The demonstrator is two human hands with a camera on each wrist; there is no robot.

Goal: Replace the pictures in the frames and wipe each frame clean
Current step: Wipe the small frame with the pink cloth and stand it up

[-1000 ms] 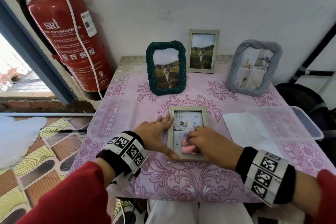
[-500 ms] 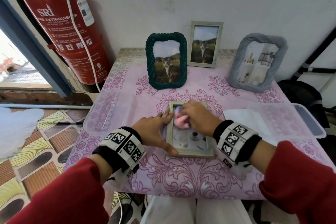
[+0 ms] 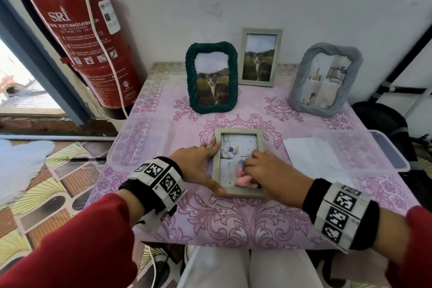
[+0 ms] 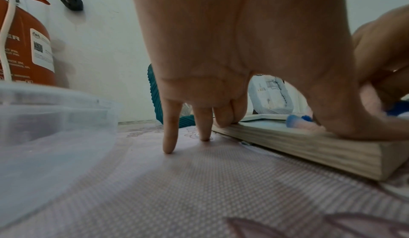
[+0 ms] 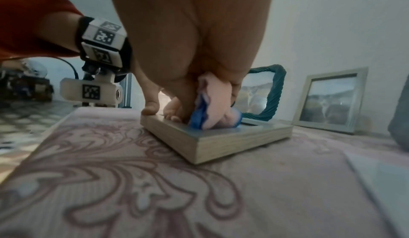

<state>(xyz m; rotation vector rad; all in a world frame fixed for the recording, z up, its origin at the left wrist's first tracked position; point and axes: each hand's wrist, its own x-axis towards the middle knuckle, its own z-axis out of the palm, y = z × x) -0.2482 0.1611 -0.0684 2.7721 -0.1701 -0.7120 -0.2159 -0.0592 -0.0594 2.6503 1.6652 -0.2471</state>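
Since the earlier frame, the right hand (image 3: 268,170) has drawn its cloth from the far end of the flat frame (image 3: 238,192) back toward the near end, while the left hand (image 3: 198,163) has kept its place along the left rail.

Largest first: the bench (image 3: 233,222), under a pink patterned cover, carries everything. Against the wall stand the green frame (image 3: 211,79), the tall pale frame (image 3: 259,56) and the grey frame (image 3: 325,84), propped upright, probably to keep them clear of the working space. Two clear plastic tubs sit at either side, the left tub (image 3: 138,142) and the right tub (image 3: 364,154), with white sheets (image 3: 311,159) lying by the right one, likely spare pictures.

The flat frame lies face up near the front edge so the glass can take downward pressure. The left hand is spread, fingers straight, thumb on the near corner and fingertips (image 4: 169,147) partly on the cover, pinning the frame against sliding. The right hand's fingers are curled round a bunched pink and blue cloth (image 5: 212,109), pressing it onto the glass. Wiping appears well under way on this frame.
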